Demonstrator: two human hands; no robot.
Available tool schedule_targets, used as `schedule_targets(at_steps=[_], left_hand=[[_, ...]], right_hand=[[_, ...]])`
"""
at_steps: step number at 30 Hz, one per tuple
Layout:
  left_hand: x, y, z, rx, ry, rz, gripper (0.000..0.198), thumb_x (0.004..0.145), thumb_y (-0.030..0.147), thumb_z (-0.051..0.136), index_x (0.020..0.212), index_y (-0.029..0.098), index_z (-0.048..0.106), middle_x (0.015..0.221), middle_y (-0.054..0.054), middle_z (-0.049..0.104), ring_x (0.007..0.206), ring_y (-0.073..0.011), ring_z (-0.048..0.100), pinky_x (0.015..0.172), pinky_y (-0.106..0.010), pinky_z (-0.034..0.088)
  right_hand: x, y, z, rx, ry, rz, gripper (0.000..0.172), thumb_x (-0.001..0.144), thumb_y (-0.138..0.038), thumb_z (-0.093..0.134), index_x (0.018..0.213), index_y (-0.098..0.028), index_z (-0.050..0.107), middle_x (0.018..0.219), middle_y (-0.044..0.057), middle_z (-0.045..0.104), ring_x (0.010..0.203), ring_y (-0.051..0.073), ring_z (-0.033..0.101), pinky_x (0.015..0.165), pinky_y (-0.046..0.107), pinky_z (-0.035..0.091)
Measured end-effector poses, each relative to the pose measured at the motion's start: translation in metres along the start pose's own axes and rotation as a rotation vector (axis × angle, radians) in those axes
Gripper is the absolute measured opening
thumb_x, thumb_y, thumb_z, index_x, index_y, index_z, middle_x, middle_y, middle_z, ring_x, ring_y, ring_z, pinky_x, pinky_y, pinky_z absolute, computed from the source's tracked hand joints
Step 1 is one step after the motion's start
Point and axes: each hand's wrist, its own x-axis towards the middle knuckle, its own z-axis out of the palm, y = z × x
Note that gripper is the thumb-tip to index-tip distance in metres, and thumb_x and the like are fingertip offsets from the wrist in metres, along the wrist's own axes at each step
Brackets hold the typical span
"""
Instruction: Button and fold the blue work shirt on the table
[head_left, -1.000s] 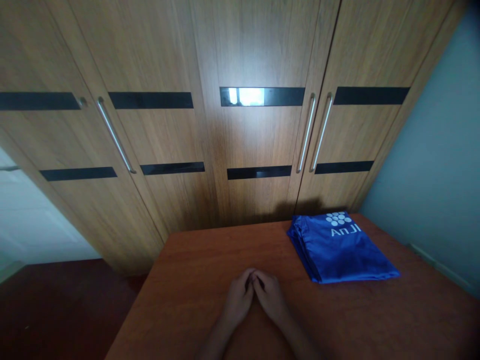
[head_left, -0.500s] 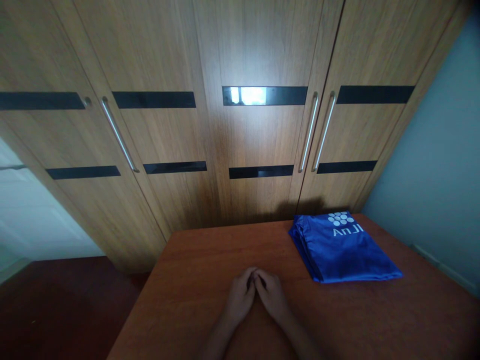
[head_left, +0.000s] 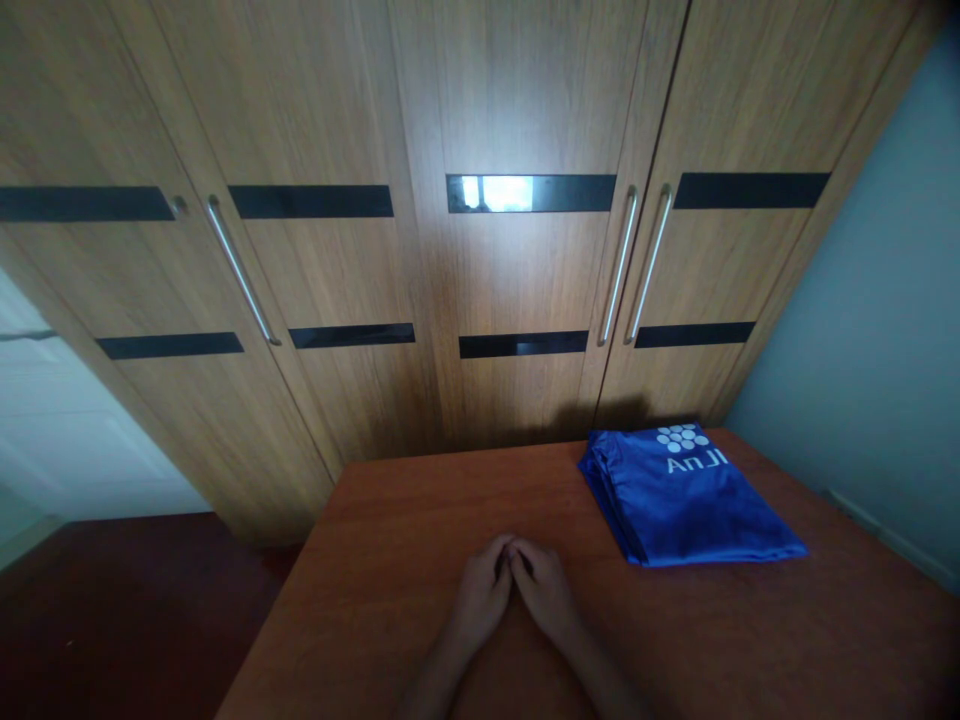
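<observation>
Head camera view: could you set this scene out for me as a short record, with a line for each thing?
Left hand: left hand, fingertips meeting the other hand's; nothing seen held
Right hand: right hand, nearer the cloth but apart from it; nothing seen held
Cloth: blue cloth, folded, with white dots and letters, lying to the right of both hands
Table: reddish-brown table, under the cloth
Behind: wooden wardrobe with dark strips and metal handles
Far right: pale wall
</observation>
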Motion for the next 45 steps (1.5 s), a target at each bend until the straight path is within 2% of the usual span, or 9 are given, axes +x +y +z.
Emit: schedule_targets(at_steps=[5,15,21,30,45], left_hand=[[-0.0003,-0.0010,0.0003,-0.006,-0.003,0.009,0.032,0.084,0.013,0.041,0.107,0.021,0.061,0.107,-0.006,0.069,0.098,-0.0170,0.063,0.090,-0.029,0.047],[0.0000,0.0009,-0.0004,0.008,-0.004,0.003,0.032,0.087,0.016,0.040,0.110,0.021,0.061,0.110,-0.006,0.069,0.098,-0.0171,0.064,0.090,-0.030,0.047],[-0.0006,0.0000,0.0001,0.005,-0.002,-0.002,0.033,0.084,0.013,0.041,0.109,0.021,0.061,0.110,-0.006,0.069,0.100,-0.0175,0.063,0.092,-0.031,0.047],[-0.0002,0.0024,-0.0009,-0.011,0.001,0.010,0.029,0.088,0.017,0.040,0.108,0.021,0.061,0.108,-0.007,0.069,0.097,-0.0178,0.064,0.090,-0.031,0.048],[0.0002,0.0033,-0.0016,0.004,-0.005,0.006,0.030,0.086,0.015,0.040,0.107,0.021,0.062,0.108,-0.006,0.069,0.098,-0.0173,0.064,0.090,-0.030,0.047]], right_hand=[[-0.0002,0.0053,0.0018,-0.008,-0.003,-0.001,0.028,0.090,-0.022,0.041,0.090,-0.019,0.069,0.085,0.006,0.071,0.078,0.018,0.065,0.073,0.027,0.047],[-0.0003,0.0003,0.0008,-0.012,0.011,0.002,0.028,0.091,-0.022,0.041,0.092,-0.020,0.070,0.087,0.006,0.071,0.078,0.017,0.065,0.072,0.026,0.046],[0.0001,0.0004,0.0007,-0.012,0.010,0.001,0.028,0.090,-0.021,0.041,0.090,-0.019,0.070,0.085,0.006,0.071,0.077,0.017,0.065,0.071,0.026,0.046],[0.0003,-0.0037,-0.0010,-0.005,0.000,-0.005,0.031,0.092,-0.024,0.040,0.095,-0.021,0.071,0.089,0.007,0.071,0.081,0.018,0.065,0.074,0.027,0.047],[-0.0001,-0.0024,-0.0004,-0.030,0.014,0.011,0.027,0.090,-0.021,0.042,0.089,-0.020,0.069,0.085,0.006,0.071,0.078,0.017,0.065,0.072,0.027,0.047]])
